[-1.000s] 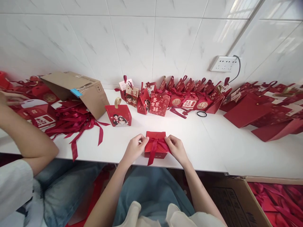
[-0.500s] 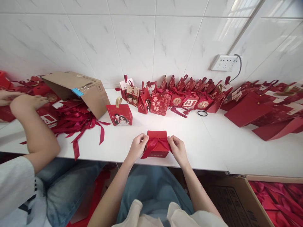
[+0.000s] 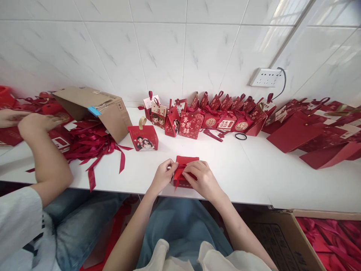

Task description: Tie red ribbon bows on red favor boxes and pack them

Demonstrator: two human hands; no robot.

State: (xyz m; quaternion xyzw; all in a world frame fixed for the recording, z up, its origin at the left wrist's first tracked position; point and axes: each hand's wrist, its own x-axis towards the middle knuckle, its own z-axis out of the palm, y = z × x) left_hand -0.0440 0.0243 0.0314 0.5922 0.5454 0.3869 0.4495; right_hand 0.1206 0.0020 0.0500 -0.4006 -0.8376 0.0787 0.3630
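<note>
The left hand (image 3: 165,174) pinches the red ribbon (image 3: 179,172) at the left side of the red box (image 3: 186,183), which sits at the counter's (image 3: 242,177) front edge. The right hand (image 3: 202,178) reaches over the box, its grip closed on the ribbon near the middle.

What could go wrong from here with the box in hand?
Slipped bow: the left hand pinches the glossy red ribbon at one side, so uneven pulling could skew or loosen it.
Blind spot: the right hand covers much of the small red cardboard box, so a twist might go unnoticed.
Drop: the box sits near the white tabletop's front edge; a hard tug could drag it off.
</note>
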